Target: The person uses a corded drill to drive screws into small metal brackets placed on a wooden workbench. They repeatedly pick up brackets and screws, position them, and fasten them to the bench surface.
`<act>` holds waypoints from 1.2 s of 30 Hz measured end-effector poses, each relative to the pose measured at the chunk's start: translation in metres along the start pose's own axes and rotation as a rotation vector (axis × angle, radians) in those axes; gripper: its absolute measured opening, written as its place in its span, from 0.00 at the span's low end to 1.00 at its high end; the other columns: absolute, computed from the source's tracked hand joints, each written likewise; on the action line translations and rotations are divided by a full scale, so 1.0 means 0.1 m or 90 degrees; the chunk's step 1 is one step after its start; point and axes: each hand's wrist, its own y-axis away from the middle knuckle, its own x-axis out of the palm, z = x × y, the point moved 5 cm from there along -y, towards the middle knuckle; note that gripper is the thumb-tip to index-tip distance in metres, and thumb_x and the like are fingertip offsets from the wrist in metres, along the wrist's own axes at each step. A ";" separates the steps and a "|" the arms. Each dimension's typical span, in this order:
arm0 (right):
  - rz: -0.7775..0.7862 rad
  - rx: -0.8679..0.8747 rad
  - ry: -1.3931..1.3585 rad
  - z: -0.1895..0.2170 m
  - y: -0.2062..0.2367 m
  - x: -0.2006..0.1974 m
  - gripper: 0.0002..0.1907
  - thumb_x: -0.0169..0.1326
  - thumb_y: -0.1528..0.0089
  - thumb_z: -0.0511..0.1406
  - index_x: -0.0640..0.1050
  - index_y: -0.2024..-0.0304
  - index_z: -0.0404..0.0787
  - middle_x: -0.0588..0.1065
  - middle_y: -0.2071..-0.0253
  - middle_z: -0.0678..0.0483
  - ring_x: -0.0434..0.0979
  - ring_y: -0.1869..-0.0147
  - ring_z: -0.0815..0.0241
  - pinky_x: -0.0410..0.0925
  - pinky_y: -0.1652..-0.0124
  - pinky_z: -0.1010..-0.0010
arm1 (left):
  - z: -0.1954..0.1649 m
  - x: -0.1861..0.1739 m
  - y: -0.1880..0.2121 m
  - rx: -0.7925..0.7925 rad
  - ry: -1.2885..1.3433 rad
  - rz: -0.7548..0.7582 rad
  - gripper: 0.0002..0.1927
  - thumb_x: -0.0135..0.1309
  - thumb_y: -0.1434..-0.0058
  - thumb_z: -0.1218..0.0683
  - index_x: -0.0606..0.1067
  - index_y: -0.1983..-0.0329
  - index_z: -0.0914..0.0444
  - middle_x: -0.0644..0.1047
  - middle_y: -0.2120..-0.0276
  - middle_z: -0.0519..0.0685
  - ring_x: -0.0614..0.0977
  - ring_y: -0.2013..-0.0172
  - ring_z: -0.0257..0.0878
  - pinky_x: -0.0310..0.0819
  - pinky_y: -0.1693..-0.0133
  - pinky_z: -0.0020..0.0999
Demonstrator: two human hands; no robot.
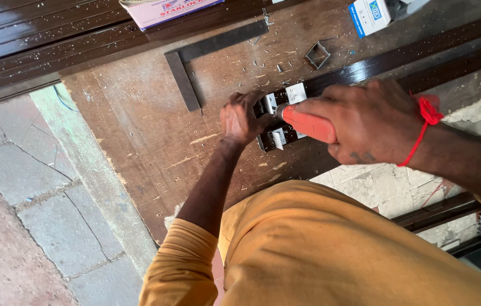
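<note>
Worn brown wooden bench (150, 130), scattered with metal shavings. On it: steel square (195, 56), small square metal offcut (316, 55), dark brown metal bar (399, 59), pink box (167, 10), blue-white box (369, 15).

A dark brown frame bar (399, 59) with white end fittings (286, 96) lies on the workbench; a red-handled tool (308, 124) presses against it.

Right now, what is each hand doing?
Left hand: closed on the dark profile, by the white fittings.
Right hand: closed on a red tool handle.
</note>
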 end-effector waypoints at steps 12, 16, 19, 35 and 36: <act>-0.081 -0.037 -0.069 0.06 0.03 0.15 0.48 0.71 0.60 0.44 0.73 0.36 0.52 0.79 0.62 0.51 0.83 0.60 0.49 0.75 0.65 0.53 | -0.13 -0.16 0.05 -0.027 -0.001 -0.048 0.30 0.71 0.58 0.50 0.81 0.48 0.57 0.84 0.50 0.51 0.81 0.49 0.53 0.77 0.50 0.48; -0.060 0.016 -0.074 0.00 0.07 0.14 0.29 0.67 0.53 0.38 0.80 0.48 0.58 0.82 0.64 0.51 0.84 0.59 0.48 0.76 0.57 0.56 | -0.16 -0.17 0.06 -0.031 -0.024 -0.016 0.32 0.72 0.55 0.47 0.80 0.46 0.59 0.83 0.50 0.53 0.81 0.48 0.52 0.76 0.46 0.46; -0.186 0.005 -0.158 -0.07 0.27 0.11 0.29 0.66 0.54 0.36 0.82 0.48 0.55 0.83 0.62 0.50 0.84 0.58 0.48 0.76 0.56 0.55 | -0.17 -0.16 0.05 -0.030 -0.028 -0.017 0.34 0.74 0.55 0.44 0.79 0.46 0.59 0.82 0.49 0.54 0.81 0.48 0.53 0.75 0.46 0.47; -0.201 0.370 -0.475 -0.25 1.64 1.97 0.36 0.62 0.56 0.41 0.77 0.41 0.61 0.81 0.56 0.52 0.82 0.54 0.46 0.75 0.56 0.55 | -1.27 0.19 -1.30 -0.051 -0.303 0.223 0.32 0.54 0.36 0.38 0.71 0.38 0.64 0.77 0.46 0.59 0.81 0.48 0.49 0.78 0.47 0.45; -0.186 0.393 -0.498 -0.24 1.66 1.99 0.36 0.62 0.56 0.41 0.76 0.42 0.63 0.81 0.56 0.53 0.82 0.54 0.46 0.75 0.56 0.55 | -1.36 0.32 -1.45 -0.083 -0.423 0.290 0.38 0.52 0.32 0.32 0.68 0.37 0.68 0.75 0.46 0.62 0.81 0.48 0.49 0.78 0.48 0.45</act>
